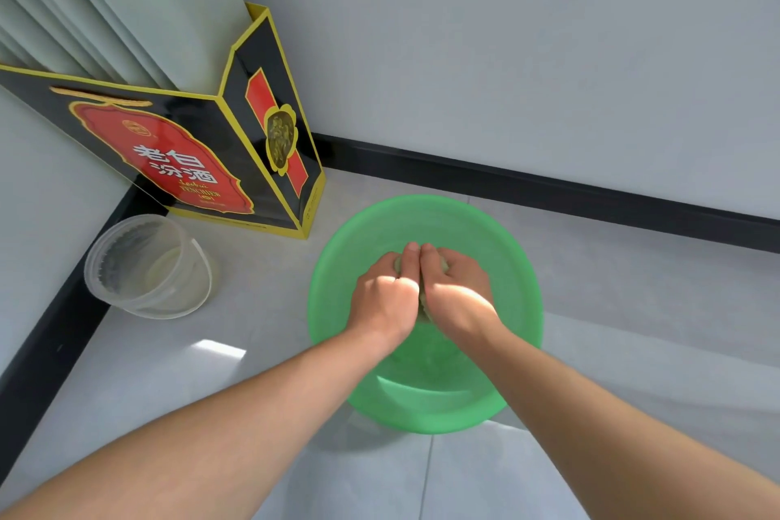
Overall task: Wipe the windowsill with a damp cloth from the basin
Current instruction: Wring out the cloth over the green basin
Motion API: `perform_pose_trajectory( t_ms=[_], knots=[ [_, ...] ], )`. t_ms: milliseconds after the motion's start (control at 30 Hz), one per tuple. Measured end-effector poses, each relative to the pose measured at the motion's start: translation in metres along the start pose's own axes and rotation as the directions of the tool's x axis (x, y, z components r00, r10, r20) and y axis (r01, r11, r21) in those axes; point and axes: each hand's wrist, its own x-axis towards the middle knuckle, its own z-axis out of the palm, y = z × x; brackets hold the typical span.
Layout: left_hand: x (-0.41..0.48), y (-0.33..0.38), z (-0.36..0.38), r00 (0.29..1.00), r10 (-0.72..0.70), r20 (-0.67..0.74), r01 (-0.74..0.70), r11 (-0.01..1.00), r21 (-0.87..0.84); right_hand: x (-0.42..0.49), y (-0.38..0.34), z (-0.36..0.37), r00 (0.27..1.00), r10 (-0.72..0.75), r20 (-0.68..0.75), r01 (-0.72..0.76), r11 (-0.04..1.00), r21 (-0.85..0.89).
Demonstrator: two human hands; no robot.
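The green basin (523,266) sits on the pale floor (633,287) near a corner, and both forearms reach down into it — the step in hand looks like wringing the cloth, before any wiping. The left hand (382,300) and right hand (458,296) are pressed side by side, knuckles up, each clenched round the cloth (424,310), of which only slivers show between them. Next it must be lifted out, damp not dripping — the windowsill is not in view.

box (202,152), tub (147,266) left, floor (633,308) right clear
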Motion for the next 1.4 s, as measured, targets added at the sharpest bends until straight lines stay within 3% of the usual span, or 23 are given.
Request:
perform_pose_trajectory(
  t_ms=[567, 733, 833, 933, 1100, 1233, 1400],
  knots=[
    [-0.004, 0.01, 0.003, 0.998, 0.042, -0.055, -0.047, 0.994, -0.101, 0.007, -0.009, -0.005, 0.997, -0.067, 0.025, 0.064, 0.993, 0.102],
    [0.001, 0.016, -0.022, 0.994, -0.108, 0.017, 0.104, 0.887, -0.45, -0.002, -0.021, -0.011, 0.992, 0.084, 0.093, -0.12, 0.847, 0.518],
    [-0.006, 0.013, -0.028, 0.988, -0.067, 0.142, 0.136, 0.824, -0.55, -0.005, -0.017, -0.015, 0.979, 0.151, 0.136, -0.203, 0.75, 0.63],
    [-0.011, 0.009, -0.02, 0.978, -0.007, 0.208, 0.132, 0.792, -0.597, -0.009, -0.017, -0.01, 0.966, 0.191, 0.172, -0.257, 0.727, 0.637],
    [-0.01, 0.017, -0.021, 0.984, 0.167, -0.057, -0.176, 0.947, -0.269, -0.005, -0.025, -0.006, 0.969, 0.222, 0.105, -0.245, 0.837, 0.489],
    [-0.01, 0.033, -0.02, 0.995, 0.051, -0.081, -0.061, 0.989, -0.132, -0.003, -0.028, -0.002, 0.974, 0.221, 0.05, -0.222, 0.89, 0.399],
    [-0.014, 0.028, -0.011, 0.995, -0.045, -0.085, 0.035, 0.993, -0.113, -0.009, -0.024, -0.001, 0.992, 0.121, 0.038, -0.126, 0.916, 0.381]
  ],
)
